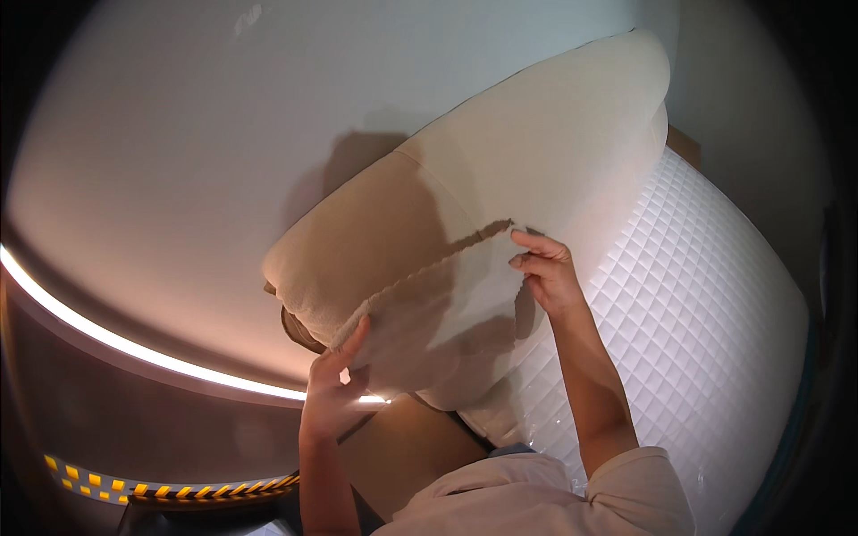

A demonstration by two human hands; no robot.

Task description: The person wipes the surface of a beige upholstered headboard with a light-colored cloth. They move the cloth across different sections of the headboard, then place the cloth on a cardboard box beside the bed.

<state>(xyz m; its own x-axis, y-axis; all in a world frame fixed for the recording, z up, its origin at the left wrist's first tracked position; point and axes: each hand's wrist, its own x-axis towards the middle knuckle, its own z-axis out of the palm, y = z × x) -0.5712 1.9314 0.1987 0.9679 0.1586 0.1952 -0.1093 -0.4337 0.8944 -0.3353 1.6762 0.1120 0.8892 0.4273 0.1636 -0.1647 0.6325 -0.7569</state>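
A thin pale cloth (438, 308) with a wavy upper edge is stretched between my two hands. My left hand (335, 371) grips its left end, thumb pointing up along the edge. At the upper right corner, my right hand (547, 268) pinches the cloth between thumb and fingers. Behind it stands a beige padded upholstered piece (545, 125), like a headboard or sofa back, leaning diagonally across the view. Shadows fall over the padding and the cloth. What lies behind the cloth is partly hidden.
A white quilted mattress (697, 295) lies on the right, shiny along its near edge. A glowing light strip (134, 348) curves along the left below a pale wall (197, 161). Yellow and black striped tape (206, 489) runs at the lower left.
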